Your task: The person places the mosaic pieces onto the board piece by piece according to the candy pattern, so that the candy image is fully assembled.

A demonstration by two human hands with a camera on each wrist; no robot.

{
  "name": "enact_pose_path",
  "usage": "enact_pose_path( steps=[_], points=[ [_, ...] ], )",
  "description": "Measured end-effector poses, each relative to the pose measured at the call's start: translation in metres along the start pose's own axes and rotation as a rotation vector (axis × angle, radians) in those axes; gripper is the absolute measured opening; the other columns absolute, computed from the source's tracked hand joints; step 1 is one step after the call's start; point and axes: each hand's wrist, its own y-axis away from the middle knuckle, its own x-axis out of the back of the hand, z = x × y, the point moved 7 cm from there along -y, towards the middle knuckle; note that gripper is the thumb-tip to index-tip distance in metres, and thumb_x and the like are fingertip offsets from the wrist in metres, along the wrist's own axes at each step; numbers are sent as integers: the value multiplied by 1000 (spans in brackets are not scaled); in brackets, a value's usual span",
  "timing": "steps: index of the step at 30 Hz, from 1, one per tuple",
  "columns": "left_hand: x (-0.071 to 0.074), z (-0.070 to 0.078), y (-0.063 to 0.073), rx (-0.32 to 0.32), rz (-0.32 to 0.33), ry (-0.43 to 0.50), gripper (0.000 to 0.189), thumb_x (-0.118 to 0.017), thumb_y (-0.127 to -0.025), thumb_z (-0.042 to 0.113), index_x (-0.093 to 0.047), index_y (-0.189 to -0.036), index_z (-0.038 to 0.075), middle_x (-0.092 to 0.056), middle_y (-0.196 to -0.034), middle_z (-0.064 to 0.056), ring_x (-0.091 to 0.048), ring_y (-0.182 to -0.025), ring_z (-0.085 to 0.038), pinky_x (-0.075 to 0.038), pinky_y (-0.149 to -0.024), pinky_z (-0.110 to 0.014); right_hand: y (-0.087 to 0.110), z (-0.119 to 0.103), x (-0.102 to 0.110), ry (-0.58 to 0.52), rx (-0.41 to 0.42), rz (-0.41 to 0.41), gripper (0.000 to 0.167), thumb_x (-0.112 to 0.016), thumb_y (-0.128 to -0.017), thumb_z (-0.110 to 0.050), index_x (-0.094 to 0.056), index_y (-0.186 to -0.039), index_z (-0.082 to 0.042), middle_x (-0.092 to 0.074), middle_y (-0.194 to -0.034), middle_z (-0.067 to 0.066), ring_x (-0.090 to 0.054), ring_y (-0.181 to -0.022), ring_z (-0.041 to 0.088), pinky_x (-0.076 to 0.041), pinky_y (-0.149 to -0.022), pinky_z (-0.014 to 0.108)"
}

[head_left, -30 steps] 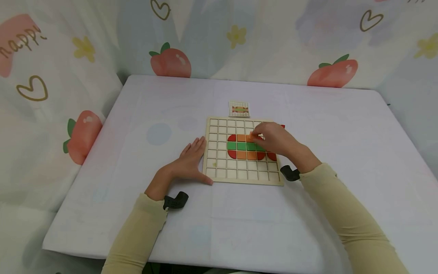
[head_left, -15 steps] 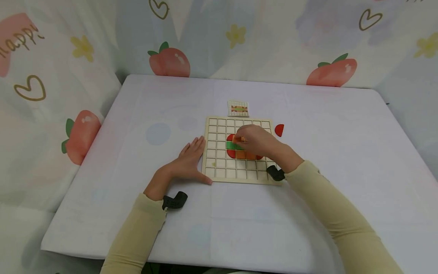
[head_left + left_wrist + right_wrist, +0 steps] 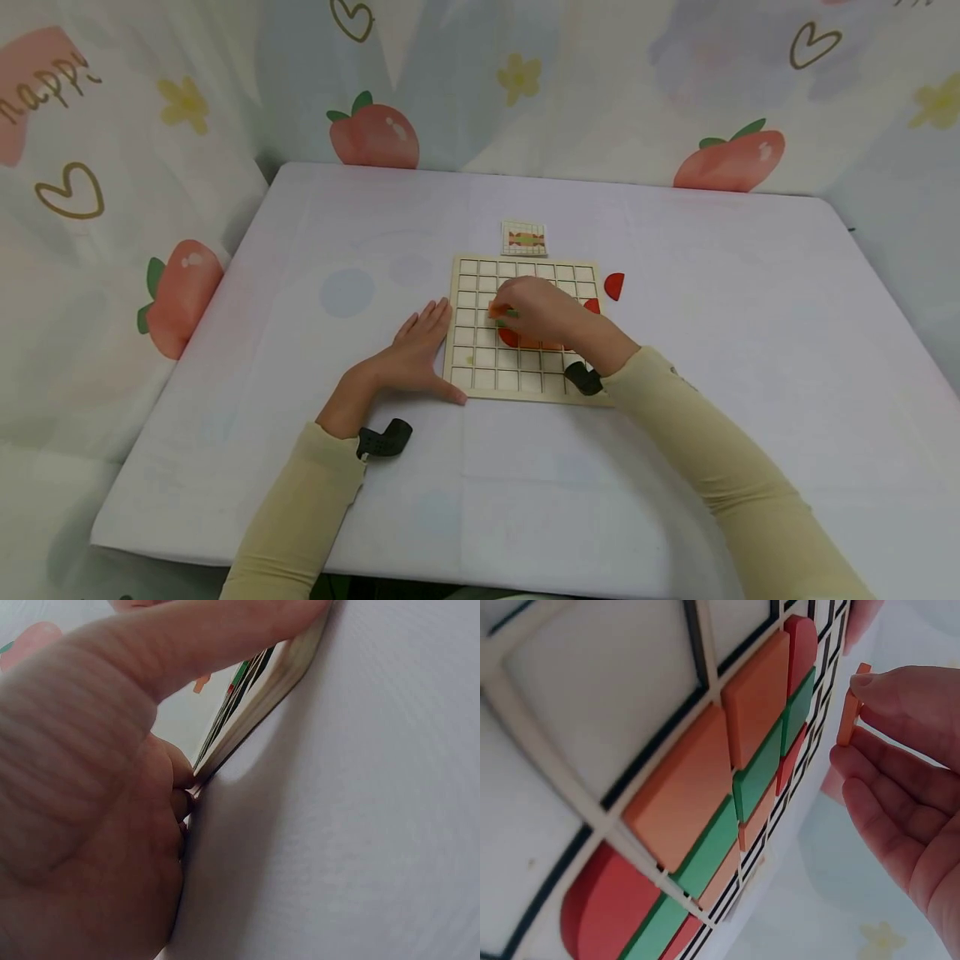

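My right hand [image 3: 551, 312] pinches an orange tile [image 3: 850, 712] between thumb and fingertips, held over the left part of a wooden grid board [image 3: 540, 397]. In the right wrist view the tile stands edge-on, apart from the board. Orange square tiles [image 3: 757, 697], green tiles [image 3: 759, 772] and red round-cornered tiles [image 3: 611, 900] sit in the grid cells; in the head view my right hand covers much of them. My left hand [image 3: 412, 354] lies at the board's left edge, fingers extended along it and thumb at the near left corner.
A small pattern card [image 3: 523, 237] lies just beyond the board. A loose red piece [image 3: 614, 286] lies on the white-covered table [image 3: 712, 275] off the board's right edge. Another red piece [image 3: 592, 306] shows at the board's right side.
My right hand has moved left across the board with the orange tile, uncovering the loose red piece on the right. My left hand keeps its place.
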Motion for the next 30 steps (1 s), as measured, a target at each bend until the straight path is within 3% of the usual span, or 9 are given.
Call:
enact_pose_path(
  steps=[9, 23, 30],
  points=[
    [0, -1, -1, 0, 2, 6, 128, -73, -65, 60, 8, -145, 2, 12, -152, -9, 16, -136, -18, 8, -107, -37, -8, -7, -9, 30, 47, -10, 14, -66, -85, -10, -70, -95, -2, -66, -94, 7, -60, -87, 19, -48, -79, 31],
    [-1, -3, -3, -8, 2, 20, 129, -73, -64, 61, 8, -145, 3, 12, -152, -8, 17, -136, -17, 8, -107, -37, -13, -10, -15, 73, 93, -22, 8, -62, -85, -3, -66, -79, -4, -62, -80, 4, -58, -78, 18, -47, -74, 32],
    [-1, -4, -3, -6, 6, 11, 129, -74, -64, 60, 9, -145, 3, 12, -152, -9, 17, -136, -17, 7, -107, -37, -15, -12, -18, 88, 104, -33, 8, -61, -87, -3, -67, -81, -3, -60, -78, 4, -57, -76, 19, -47, -74, 32]
  ],
)
